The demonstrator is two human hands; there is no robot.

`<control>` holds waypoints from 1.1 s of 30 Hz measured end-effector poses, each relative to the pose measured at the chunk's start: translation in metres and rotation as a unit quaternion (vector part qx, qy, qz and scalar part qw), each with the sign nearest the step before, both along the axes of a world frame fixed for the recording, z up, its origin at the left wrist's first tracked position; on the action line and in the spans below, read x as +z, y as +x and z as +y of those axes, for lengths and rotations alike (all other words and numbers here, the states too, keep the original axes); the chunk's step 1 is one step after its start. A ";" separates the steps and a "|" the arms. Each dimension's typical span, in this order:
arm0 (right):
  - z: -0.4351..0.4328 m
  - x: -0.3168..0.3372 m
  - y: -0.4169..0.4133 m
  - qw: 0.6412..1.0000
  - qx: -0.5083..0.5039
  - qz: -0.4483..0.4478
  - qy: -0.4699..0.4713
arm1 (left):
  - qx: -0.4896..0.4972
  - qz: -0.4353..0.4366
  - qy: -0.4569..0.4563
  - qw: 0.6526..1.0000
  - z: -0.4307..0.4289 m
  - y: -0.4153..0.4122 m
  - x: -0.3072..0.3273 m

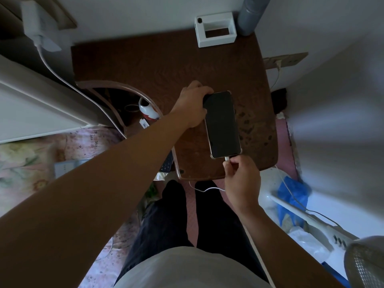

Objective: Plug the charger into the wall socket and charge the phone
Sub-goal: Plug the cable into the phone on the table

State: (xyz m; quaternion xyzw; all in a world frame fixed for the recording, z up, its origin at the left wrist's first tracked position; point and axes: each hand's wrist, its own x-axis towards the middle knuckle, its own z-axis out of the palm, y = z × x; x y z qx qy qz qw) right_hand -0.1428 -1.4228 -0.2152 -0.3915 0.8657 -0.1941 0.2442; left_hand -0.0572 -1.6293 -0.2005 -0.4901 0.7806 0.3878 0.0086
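Observation:
A phone point(222, 124) with a dark screen and a clear case lies on a brown wooden table point(170, 65). My left hand point(192, 104) grips the phone's far left corner. My right hand point(242, 179) pinches the white cable plug point(227, 159) at the phone's near edge, right at its port. The white charging cable point(209, 189) trails from my right hand down along my legs. At the top left a white charger point(34, 21) sits in a wall socket, and its cable point(68, 84) runs down toward the table.
A white box point(216, 29) and a grey pipe point(250, 15) stand at the table's far edge. Another wall socket point(284, 60) with a thin cable is at the right. A fan point(361, 260) and a blue bag point(293, 194) lie at the lower right. Floral bedding point(31, 161) lies at the left.

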 end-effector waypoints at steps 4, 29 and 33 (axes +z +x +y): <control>0.000 0.000 -0.003 1.000 0.009 -0.001 0.008 | 0.003 0.002 0.004 1.000 0.000 0.000 0.000; -0.001 -0.002 -0.009 1.000 0.015 -0.006 0.010 | 0.026 0.024 0.013 0.999 0.002 0.003 -0.007; -0.002 -0.001 -0.009 1.000 0.019 -0.008 0.017 | 0.027 0.027 0.016 0.999 0.002 0.002 -0.007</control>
